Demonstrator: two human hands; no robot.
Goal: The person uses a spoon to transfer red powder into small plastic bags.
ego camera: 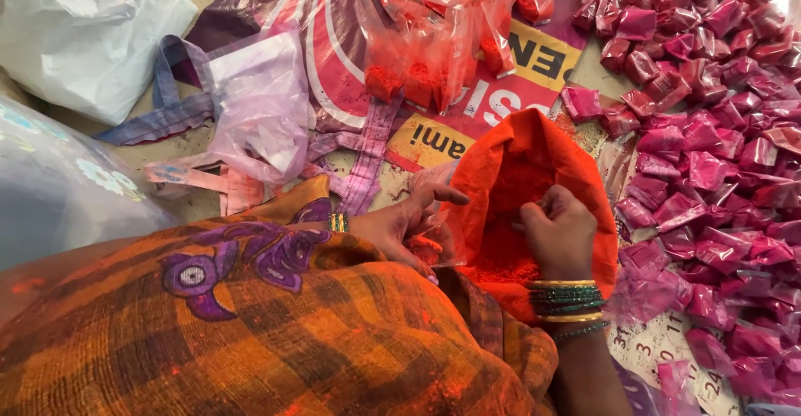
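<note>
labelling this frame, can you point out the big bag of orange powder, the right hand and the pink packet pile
orange powder bag (534,145): head view, upper back wall
right hand (557,234): head view, back of hand
pink packet pile (709,132): head view, packet mid-pile

Right hand (557,234) inside orange powder bag (534,166); left hand (409,224) apparently holding small pouch (434,245).

My left hand (400,226) carries a gold bangle (338,222); my right hand (557,234) wears stacked green and gold bangles (567,299). Orange-brown striped cloth (275,341) with purple motifs drapes me.
</note>
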